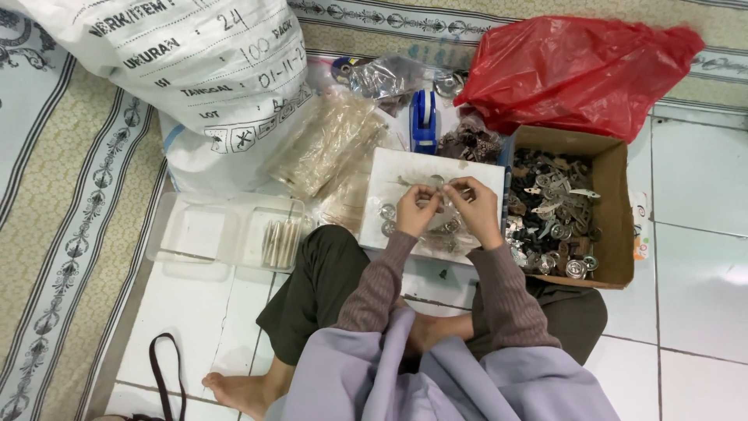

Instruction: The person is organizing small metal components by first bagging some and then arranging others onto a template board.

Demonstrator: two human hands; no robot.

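Observation:
I sit cross-legged on a tiled floor. My left hand (pixel 415 209) and my right hand (pixel 474 204) are close together over a white board (pixel 405 168), fingers pinched on a small silvery metal piece (pixel 441 189) held between them. A few round metal parts (pixel 387 212) lie on the board by my left hand. To the right an open cardboard box (pixel 615 195) holds several dark and silvery metal parts.
A big white printed sack (pixel 179 70) fills the upper left. Clear plastic bags (pixel 331 144) lie beside it; a clear plastic tray (pixel 226 231) sits at left. A red plastic bag (pixel 576 66) and a blue tape dispenser (pixel 423 121) are behind the board. A patterned rug (pixel 62 234) lies left.

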